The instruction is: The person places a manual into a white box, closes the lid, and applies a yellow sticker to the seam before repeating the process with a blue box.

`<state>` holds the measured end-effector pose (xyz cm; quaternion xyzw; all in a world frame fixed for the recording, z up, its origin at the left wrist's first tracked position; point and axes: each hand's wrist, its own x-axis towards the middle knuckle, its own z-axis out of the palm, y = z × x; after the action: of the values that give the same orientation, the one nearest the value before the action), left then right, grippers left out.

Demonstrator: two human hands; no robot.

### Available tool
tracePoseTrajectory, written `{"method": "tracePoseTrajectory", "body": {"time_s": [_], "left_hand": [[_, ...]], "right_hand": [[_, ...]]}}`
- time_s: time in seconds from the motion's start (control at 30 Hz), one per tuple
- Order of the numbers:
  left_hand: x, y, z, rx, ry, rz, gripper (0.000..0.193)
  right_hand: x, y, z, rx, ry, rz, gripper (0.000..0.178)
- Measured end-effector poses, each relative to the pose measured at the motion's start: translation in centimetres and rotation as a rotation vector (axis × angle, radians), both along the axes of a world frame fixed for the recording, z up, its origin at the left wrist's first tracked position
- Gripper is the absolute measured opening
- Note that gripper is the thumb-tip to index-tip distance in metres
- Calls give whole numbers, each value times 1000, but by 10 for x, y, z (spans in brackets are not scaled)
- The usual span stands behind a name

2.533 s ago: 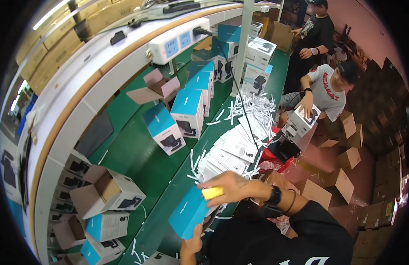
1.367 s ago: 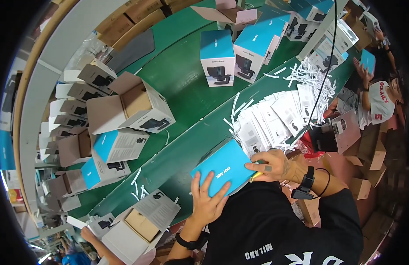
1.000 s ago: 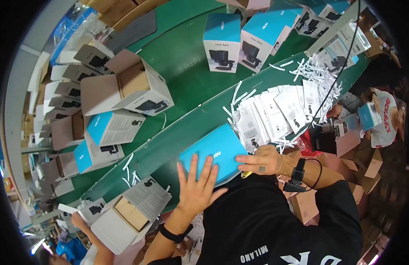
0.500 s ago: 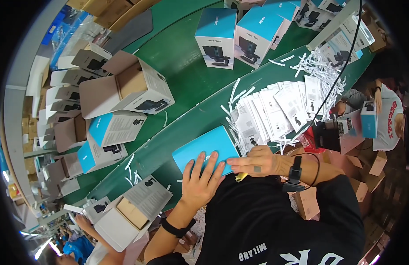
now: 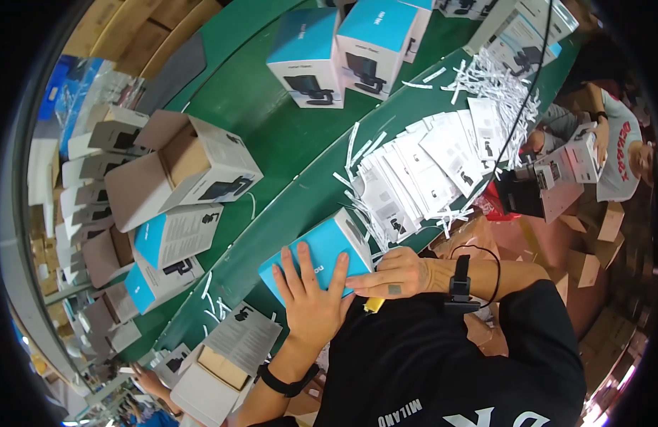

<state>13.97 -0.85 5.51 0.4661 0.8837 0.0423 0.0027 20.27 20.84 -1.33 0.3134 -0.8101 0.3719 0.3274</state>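
A blue-topped carton with white sides lies tilted on the green bench in front of me. My left hand rests on its blue face, open, with the fingers spread flat. My right hand is closed at the carton's near right edge, its fingers pressed together with the tips against the blue face. Just under these fingers shows a small yellow object; its kind and whether the hand holds it are hidden. Beyond the carton lies a fanned pile of white printed leaflets.
Shredded white paper is heaped beside the leaflets. Two blue-topped cartons stand at the back. Open cartons line the left, one near my left forearm. A dark cable hangs across the right. A co-worker handles a carton there.
My view has shifted, so most things sit lower or farther left. Left fingers are spread wider on the carton, and more of its white end shows. The co-worker's carton has turned.
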Motion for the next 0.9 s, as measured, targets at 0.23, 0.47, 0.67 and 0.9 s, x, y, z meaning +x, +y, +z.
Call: {"method": "tracePoseTrajectory", "body": {"time_s": [0.23, 0.47, 0.67, 0.9], "left_hand": [[-32, 15, 21, 0, -245, 8, 92], [-7, 9, 11, -43, -116, -26, 88], [-23, 5, 16, -85, -149, -56, 94], [-7, -66, 24, 59, -207, 109, 114]], "right_hand": [[1, 12, -1, -67, -98, -13, 20], [11, 10, -17, -111, 21, -5, 19], [-2, 8, -6, -146, -114, 20, 20], [12, -11, 11, -128, -221, -10, 22]]}}
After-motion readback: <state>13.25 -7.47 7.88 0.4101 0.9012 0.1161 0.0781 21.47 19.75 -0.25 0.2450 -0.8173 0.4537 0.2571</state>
